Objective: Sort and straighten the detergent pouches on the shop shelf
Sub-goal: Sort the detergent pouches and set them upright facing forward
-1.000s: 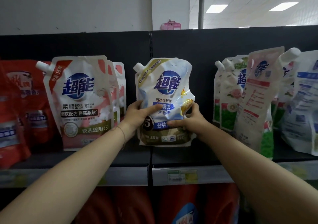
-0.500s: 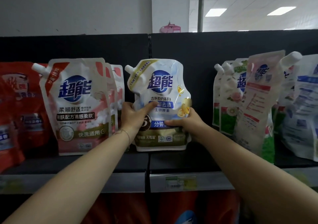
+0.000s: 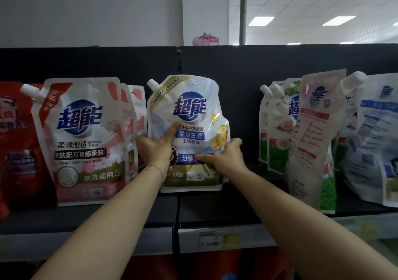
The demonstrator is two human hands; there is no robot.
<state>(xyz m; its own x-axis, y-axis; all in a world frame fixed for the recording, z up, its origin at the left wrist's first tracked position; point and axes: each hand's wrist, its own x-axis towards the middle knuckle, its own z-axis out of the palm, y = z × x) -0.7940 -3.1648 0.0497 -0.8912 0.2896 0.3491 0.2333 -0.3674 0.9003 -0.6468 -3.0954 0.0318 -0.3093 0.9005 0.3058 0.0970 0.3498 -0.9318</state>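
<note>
A white, blue and gold detergent pouch [image 3: 189,111] stands upright in the middle of the black shelf [image 3: 150,213]. My left hand [image 3: 156,148] grips its left edge, index finger laid across the front. My right hand [image 3: 221,157] holds its lower right side, thumb on the front. Just left of it stands a row of pink and white pouches [image 3: 86,137], close to my left hand. To the right, across a gap, stand green and white pouches [image 3: 277,133], and a pink pouch [image 3: 312,142] leans in front of them with its back side out.
Red pouches [image 3: 15,142] fill the far left. Blue and white pouches [image 3: 374,142] lean at the far right. A price label [image 3: 217,238] sits on the shelf's front rail. Red bottles [image 3: 150,269] stand on the shelf below.
Both hands have slid the blue and gold pouch to the left, closing the gap to the pink and white row. It now stands straighter.
</note>
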